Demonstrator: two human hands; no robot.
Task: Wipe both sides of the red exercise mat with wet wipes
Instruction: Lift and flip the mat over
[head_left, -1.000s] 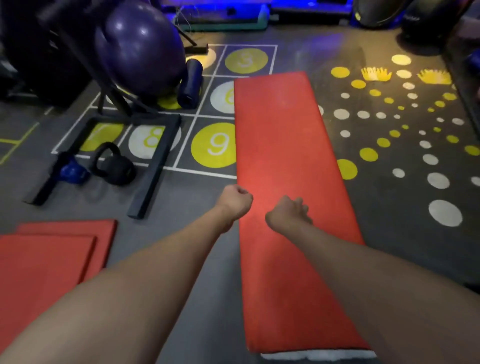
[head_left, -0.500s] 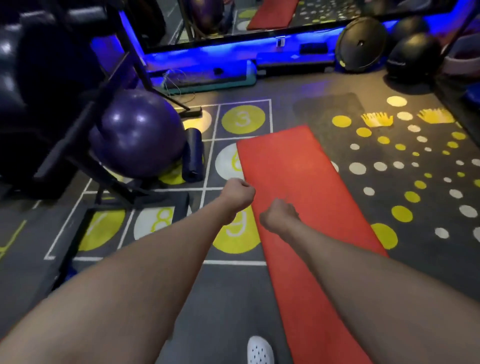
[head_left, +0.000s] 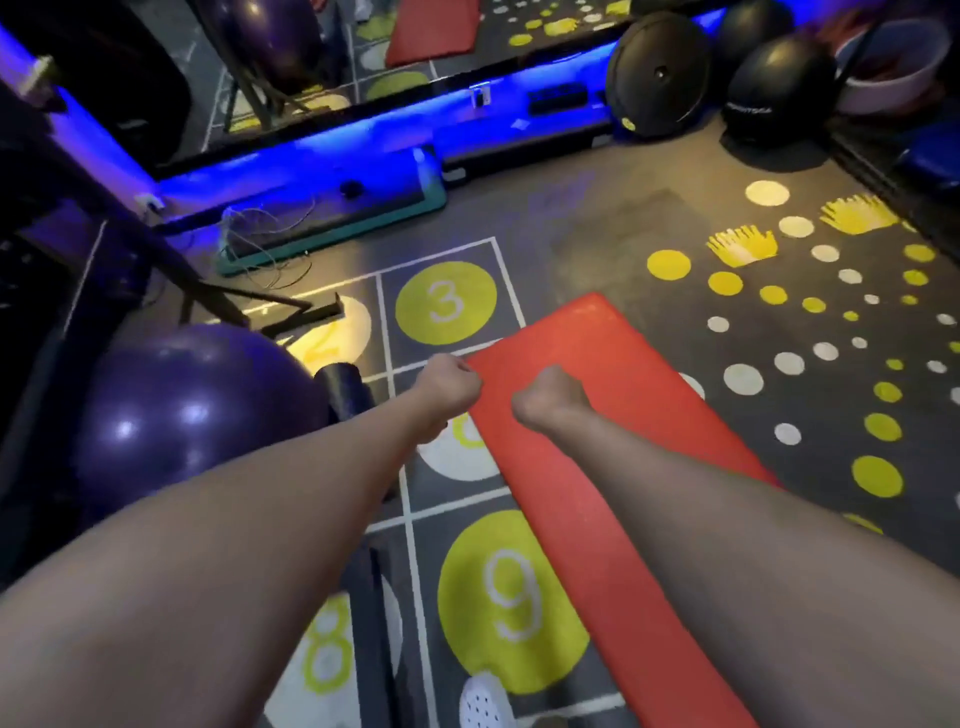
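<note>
Head view is showing me standing over the mat (head_left: 623, 415), which is lying on the floor (head_left: 597, 218) and running away from me toward the circle marked 3 (head_left: 445, 303). Its near end is passing out of the bottom of the picture beside the circle marked 9 (head_left: 511, 597).

Both my arms are reaching forward over it. My left hand (head_left: 448, 382) is sitting right at the mat's far left corner with its fingers curled tight. It is looking as though it is pinching that edge, though the blur is keeping me from being certain. My right hand (head_left: 548, 400) is hovering over the red surface just beside the left, knuckles up and fingers tucked under. I cannot tell whether anything is in it, because the fingers are hiding the palm.

No wipe is showing anywhere, in either hand or on the floor nearby. The upper face of the mat is looking even, with no wet streaks that I can make out in this dim light. So I am judging that nothing here is proving either side wiped. As I am reading it, I am handling the mat itself, perhaps shifting or turning it, and the wiping of both faces is lying ahead of me. My shoe (head_left: 480, 701) is showing at the bottom edge, and a purple ball (head_left: 192, 410) is sitting well off to the left.
</note>
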